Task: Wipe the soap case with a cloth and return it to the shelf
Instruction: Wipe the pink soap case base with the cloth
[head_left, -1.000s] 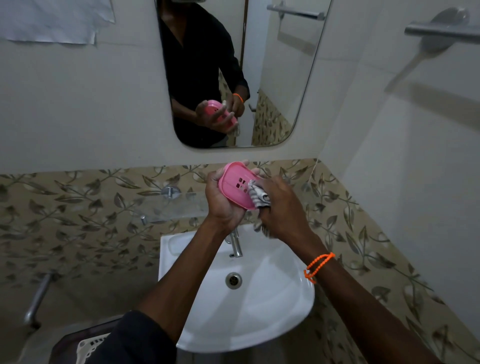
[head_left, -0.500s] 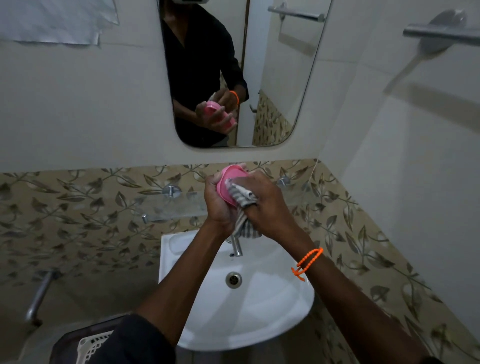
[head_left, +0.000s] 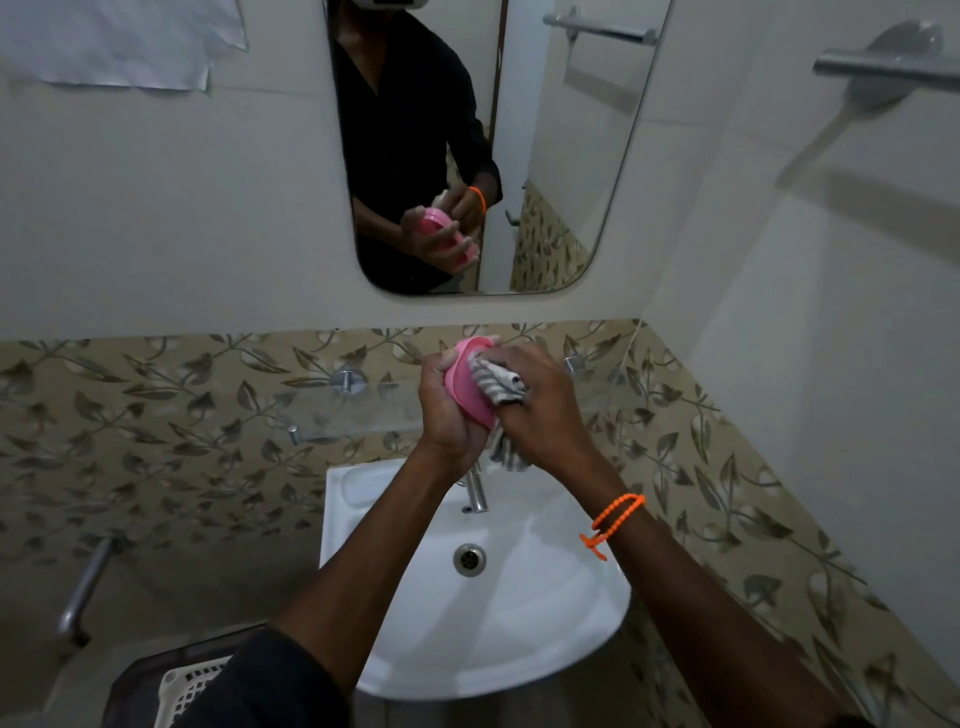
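A pink soap case (head_left: 467, 387) is held upright above the sink, gripped from the left and behind by my left hand (head_left: 447, 415). My right hand (head_left: 545, 410) presses a grey-and-white striped cloth (head_left: 496, 384) against the case's face; the cloth's loose end hangs below between my hands. A glass shelf (head_left: 358, 413) runs along the patterned tile wall just behind and left of my hands. The mirror (head_left: 550, 156) reflects the case and both hands.
A white basin (head_left: 519, 623) with a chrome tap (head_left: 475, 491) and a drain lies directly under my hands. A towel rail (head_left: 883, 67) juts from the right wall. A metal handle (head_left: 80, 592) sits low left, and a white plastic basket (head_left: 182, 686) stands below.
The cloth has swept from the case's right edge across its face, covering the slotted holes. Both hands have risen slightly and closed together.
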